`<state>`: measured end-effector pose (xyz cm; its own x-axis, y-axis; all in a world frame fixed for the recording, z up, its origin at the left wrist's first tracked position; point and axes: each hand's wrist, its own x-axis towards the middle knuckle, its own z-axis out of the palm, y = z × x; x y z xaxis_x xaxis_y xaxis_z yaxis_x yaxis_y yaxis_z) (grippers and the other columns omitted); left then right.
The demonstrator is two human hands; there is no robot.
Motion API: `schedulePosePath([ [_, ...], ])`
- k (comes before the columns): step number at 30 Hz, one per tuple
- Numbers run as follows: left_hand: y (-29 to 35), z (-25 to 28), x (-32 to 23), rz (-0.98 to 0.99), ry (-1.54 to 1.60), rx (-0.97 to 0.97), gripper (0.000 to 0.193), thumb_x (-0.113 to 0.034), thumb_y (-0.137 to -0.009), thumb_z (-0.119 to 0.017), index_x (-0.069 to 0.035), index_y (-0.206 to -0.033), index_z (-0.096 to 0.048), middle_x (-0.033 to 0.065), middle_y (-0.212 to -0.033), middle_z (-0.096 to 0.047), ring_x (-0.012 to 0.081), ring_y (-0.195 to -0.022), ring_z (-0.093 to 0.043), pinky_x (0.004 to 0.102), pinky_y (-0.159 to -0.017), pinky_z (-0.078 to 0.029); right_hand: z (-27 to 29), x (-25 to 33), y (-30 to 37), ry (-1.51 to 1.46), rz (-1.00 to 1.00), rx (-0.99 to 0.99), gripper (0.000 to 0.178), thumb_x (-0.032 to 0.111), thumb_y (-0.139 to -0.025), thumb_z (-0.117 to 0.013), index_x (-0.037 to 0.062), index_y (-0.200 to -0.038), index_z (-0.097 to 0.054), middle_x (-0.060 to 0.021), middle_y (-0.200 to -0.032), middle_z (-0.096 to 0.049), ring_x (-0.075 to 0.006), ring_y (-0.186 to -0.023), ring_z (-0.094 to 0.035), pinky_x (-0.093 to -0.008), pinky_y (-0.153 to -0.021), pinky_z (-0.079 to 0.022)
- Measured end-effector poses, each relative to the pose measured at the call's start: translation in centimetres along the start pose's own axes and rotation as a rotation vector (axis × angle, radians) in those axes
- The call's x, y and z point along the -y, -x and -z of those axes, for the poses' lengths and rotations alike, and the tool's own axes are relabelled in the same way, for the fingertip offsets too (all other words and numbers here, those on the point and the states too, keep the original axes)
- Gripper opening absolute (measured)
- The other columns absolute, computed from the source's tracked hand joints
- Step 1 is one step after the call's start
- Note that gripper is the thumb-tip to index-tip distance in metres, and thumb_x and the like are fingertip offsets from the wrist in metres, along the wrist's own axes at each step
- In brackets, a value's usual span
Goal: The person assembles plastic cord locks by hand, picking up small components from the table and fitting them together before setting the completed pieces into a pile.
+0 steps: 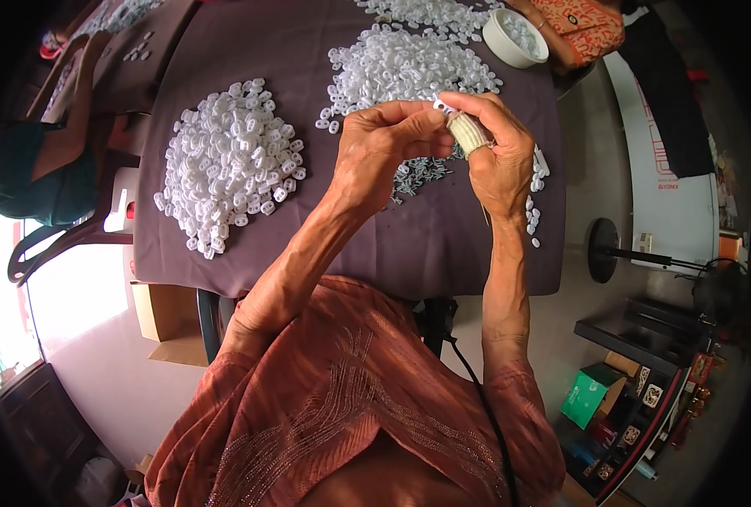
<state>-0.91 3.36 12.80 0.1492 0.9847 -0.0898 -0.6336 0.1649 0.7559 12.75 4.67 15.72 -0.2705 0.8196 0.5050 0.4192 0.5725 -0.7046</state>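
I see left hand (384, 148) and right hand (498, 152) pinching one white piece (445, 106) together (thumb wrapped). Two big white heaps (228, 165) on table (375, 245) suggest much left.

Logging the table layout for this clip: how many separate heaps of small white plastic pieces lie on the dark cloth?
2: one heap left of the hands, another beyond them beside a white bowl. Strays lie by the right hand.

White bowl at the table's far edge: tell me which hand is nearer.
Right. The right hand sits just below the white bowl; the left hand is farther left.
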Motion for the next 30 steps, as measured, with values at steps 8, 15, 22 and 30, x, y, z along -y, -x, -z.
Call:
schedulePosePath([
  [8, -0.5, 0.5, 0.3, 0.065, 0.132, -0.031, 0.018, -0.012, -0.08, -0.059, 0.005, -0.087, -0.059, 0.0121, -0.079, -0.062, 0.0179, -0.073, -0.061, 0.0303, -0.068, -0.05, -0.3, 0.3, 0.3, 0.13, -0.011, 0.032, 0.036, -0.008, -0.066, -0.055, 0.0035, -0.1, -0.059, -0.0068, -0.084, -0.059, -0.0162, -0.078, -0.057, -0.0248, -0.071, -0.044],
  [15, -0.6, 0.4, 0.9, 0.078, 0.165, -0.022, 0.022, -0.017, -0.081, -0.058, 0.004, -0.086, -0.058, 0.0095, -0.081, -0.061, 0.0172, -0.073, -0.059, 0.0312, -0.069, -0.049, -0.4, -0.2, 0.2, 0.447, 0.209, 0.007, 0.04, -0.006, -0.059, -0.057, 0.0028, -0.099, -0.057, -0.0099, -0.086, -0.058, -0.0273, -0.082, -0.056, -0.0332, -0.073, -0.046],
  [22, -1.0, 0.4, 0.3, 0.126, 0.21, 0.031, 0.023, -0.02, -0.081, -0.06, 0.003, -0.082, -0.058, 0.0075, -0.077, -0.059, 0.0157, -0.072, -0.058, 0.0308, -0.066, -0.049, 0.7, -0.3, 0.0, 0.467, 0.267, 0.05, 0.043, -0.006, -0.055, -0.054, 0.0026, -0.098, -0.057, -0.0108, -0.087, -0.058, -0.0297, -0.083, -0.054, -0.0353, -0.075, -0.045],
  [30, -1.3, -0.4, 1.0, 0.05, 0.164, -0.023, 0.018, -0.015, -0.077, -0.064, 0.002, -0.081, -0.06, 0.0057, -0.071, -0.059, 0.0133, -0.064, -0.057, 0.0283, -0.063, -0.049, 1.2, 0.2, 0.0, 0.523, 0.267, 0.058, 0.047, -0.007, -0.054, -0.054, 0.0022, -0.099, -0.056, -0.0109, -0.086, -0.057, -0.0303, -0.084, -0.052, -0.0363, -0.074, -0.044],
])
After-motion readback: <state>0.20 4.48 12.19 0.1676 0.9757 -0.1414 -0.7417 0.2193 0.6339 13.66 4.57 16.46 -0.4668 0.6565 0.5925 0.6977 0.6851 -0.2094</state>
